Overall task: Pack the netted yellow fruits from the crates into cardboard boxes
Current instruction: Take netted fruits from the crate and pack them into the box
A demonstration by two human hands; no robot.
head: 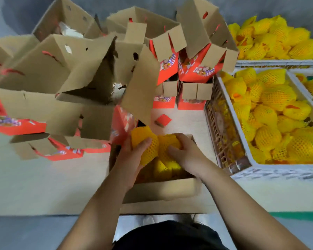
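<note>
The left hand [134, 156] grips one netted fruit [145, 145] and the right hand [184, 150] another [167, 141]; seat both snugly into the open box [161, 190] directly beneath each grip.

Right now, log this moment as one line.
step: packing | left hand: grips fruit over box | right hand: presses fruit in box | crate: full, to the right

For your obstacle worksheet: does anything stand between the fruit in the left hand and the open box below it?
Nothing visible does. The left hand holds a netted fruit directly over the open box, where other fruits already lie.
</note>
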